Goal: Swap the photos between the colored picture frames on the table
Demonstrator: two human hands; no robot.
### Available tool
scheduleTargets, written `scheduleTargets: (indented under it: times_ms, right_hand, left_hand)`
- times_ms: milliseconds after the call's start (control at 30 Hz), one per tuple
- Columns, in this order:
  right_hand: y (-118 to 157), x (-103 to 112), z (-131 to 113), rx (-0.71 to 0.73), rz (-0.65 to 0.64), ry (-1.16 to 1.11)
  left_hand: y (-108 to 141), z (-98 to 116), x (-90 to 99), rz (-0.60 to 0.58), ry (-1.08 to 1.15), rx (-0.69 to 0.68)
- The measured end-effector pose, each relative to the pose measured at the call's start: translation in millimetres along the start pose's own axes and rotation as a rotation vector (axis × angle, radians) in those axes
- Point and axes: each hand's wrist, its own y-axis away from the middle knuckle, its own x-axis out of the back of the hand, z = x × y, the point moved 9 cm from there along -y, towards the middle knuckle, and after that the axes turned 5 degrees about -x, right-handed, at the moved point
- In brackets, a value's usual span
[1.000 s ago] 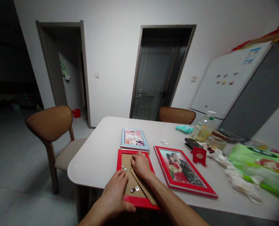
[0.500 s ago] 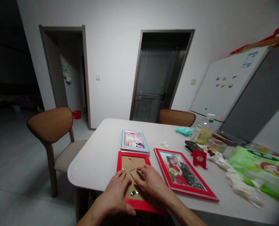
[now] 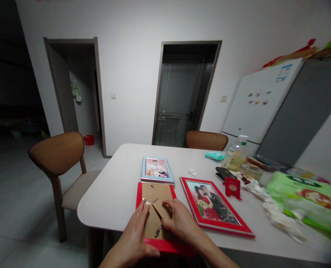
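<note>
A red picture frame (image 3: 168, 246) lies face down on the white table, its brown cardboard backing (image 3: 156, 192) facing up. Several small metal clips sit on that backing, one of them (image 3: 146, 201) right at the fingertips of my left hand (image 3: 134, 230), which rests over the frame's lower left. My right hand (image 3: 179, 219) lies on the backing's right side, its fingertips by another clip (image 3: 167, 205). A dark strut or slit (image 3: 157, 210) runs diagonally between my hands. Beside the frame lie a blue-framed photo (image 3: 156, 170) and a red-framed photo (image 3: 212, 205).
Past the photos are a red envelope (image 3: 233, 188), a black phone (image 3: 223, 173), an oil bottle (image 3: 235, 155) and crumpled white plastic (image 3: 277, 212). A green packet (image 3: 302, 193) sits at the right. The table's rounded edge (image 3: 98, 197) curves near a wooden chair (image 3: 56, 154).
My right hand has shifted from the backing's upper middle down to its right side. My left hand has moved slightly up the frame. The whole view has tilted a little.
</note>
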Motion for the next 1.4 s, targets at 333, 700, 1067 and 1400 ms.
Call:
scheduleTargets:
  times_ms: [333,700,1067,1400]
  right_hand:
    - [-2,20,-45,0.115,0.030,-0.152]
    - [-7,-2,49,-0.151,-0.007,0.235]
    - [-6,2,59,-0.397,-0.003,-0.460]
    - [1,11,6,-0.341,-0.094,-1.261]
  left_hand:
    - [-5,-26,45.3,0.403,0.902,0.205]
    - [53,-114,110.9,0.618,0.657,0.444]
    - [33,-65,111.0,0.596,-0.135,0.223]
    - [-14,80,8.7,0.289,-0.050,-0.248]
